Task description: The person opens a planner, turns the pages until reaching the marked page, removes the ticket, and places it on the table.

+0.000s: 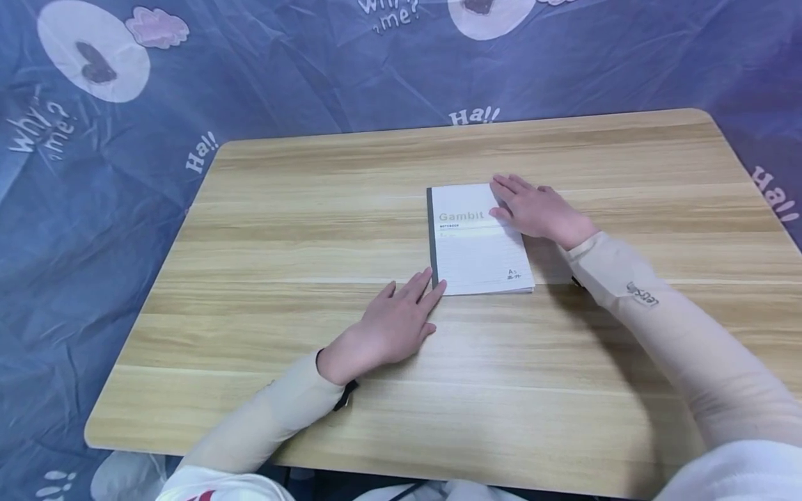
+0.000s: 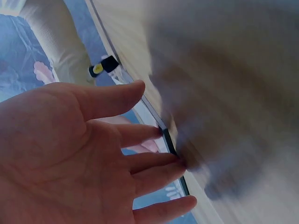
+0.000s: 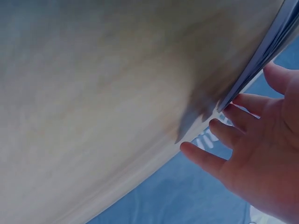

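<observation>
A closed white notebook (image 1: pixel 479 254) marked "Gambit" lies flat on the wooden table, its dark spine toward the left. My left hand (image 1: pixel 395 323) has its fingers spread, fingertips at the notebook's lower left corner. In the left wrist view the palm of the left hand (image 2: pixel 93 154) shows, with fingertips by the dark spine (image 2: pixel 169 141). My right hand (image 1: pixel 535 209) lies with extended fingers over the notebook's upper right corner. From the right wrist view, fingertips of the right hand (image 3: pixel 252 135) meet the page edges (image 3: pixel 257 60).
The wooden table (image 1: pixel 282 229) has rounded corners and stretches out on both sides of the notebook. Behind it and to its sides hangs a blue printed cloth (image 1: pixel 301 69). A person's light sleeves cover both forearms.
</observation>
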Motion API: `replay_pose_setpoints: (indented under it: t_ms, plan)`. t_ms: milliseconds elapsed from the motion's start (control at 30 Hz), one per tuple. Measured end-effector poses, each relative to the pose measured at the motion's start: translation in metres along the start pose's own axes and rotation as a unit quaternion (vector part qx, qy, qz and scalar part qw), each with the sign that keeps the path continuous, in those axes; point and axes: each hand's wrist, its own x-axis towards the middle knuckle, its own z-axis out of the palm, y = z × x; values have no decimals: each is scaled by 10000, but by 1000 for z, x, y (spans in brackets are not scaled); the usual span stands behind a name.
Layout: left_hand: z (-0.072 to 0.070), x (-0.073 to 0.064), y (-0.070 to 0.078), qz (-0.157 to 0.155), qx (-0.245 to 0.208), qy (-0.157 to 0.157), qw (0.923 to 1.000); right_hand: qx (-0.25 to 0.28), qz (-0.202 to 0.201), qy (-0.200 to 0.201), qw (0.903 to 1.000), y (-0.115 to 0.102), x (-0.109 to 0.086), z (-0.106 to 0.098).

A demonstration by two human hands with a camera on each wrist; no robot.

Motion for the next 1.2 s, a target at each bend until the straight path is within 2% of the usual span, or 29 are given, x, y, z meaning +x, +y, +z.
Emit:
replay_pose_setpoints:
  t_ms: [200, 500, 667, 833, 933, 1200]
  plan:
    - [-4, 9, -9, -5, -19, -113, 9999, 99, 54, -19, 9999, 7, 4, -1]
    - [-5, 9, -12, -11, -119, -173, 9998, 178, 79, -32, 9998, 8, 7, -1]
    - [-4, 8, -12, 16, -165, -149, 9998, 601, -35, 77, 9982, 14, 8, -2]
    - [-2, 7, -12, 13, -140, -85, 9999, 1163, -313, 482, 9915, 23, 13, -6]
    - [-1, 7, -11, 13, -127, -52, 9999, 1376, -321, 613, 9881, 27, 17, -10]
    - [3, 8, -11, -40, -254, -15, 9997, 1497, -187, 574, 9869, 28, 21, -17]
